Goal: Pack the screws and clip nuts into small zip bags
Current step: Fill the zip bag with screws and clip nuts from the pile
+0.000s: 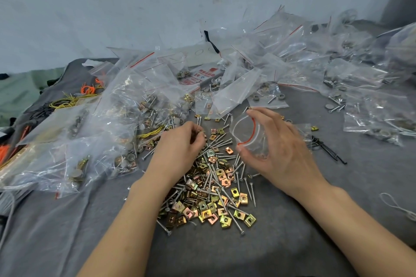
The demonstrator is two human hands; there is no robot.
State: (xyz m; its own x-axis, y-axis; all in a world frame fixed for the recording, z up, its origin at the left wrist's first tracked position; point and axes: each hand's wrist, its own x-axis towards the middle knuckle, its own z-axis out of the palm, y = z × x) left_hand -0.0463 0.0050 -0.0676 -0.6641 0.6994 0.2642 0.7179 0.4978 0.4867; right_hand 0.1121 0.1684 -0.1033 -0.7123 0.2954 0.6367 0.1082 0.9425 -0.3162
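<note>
One small zip bag [249,135] with a red strip at its mouth was held open in the right hand [281,148], thumb below and fingers curled over the top. The left hand [180,144], just beside it, pinched a small piece [201,134] of yellowish metal between curled fingertips; screw or nut could not be told.

Under and between the two hands lay one loose heap: several dozen gold-coloured clip nuts [209,198] mixed with several dozen long silver screws [225,141], too tangled for an exact count, spilling back towards the wrists.

Left of the left hand, many filled clear bags [90,130] were piled up against the heap, with yellow wires [67,101] and orange ties [90,89] beyond them. More bags [371,108] spread beyond and to the right of the right hand, and black ties [326,148] lay just right of it.

The grey table [225,254] was bare near the forearms. A pale wall [135,7] closed off the far side behind the bags.
</note>
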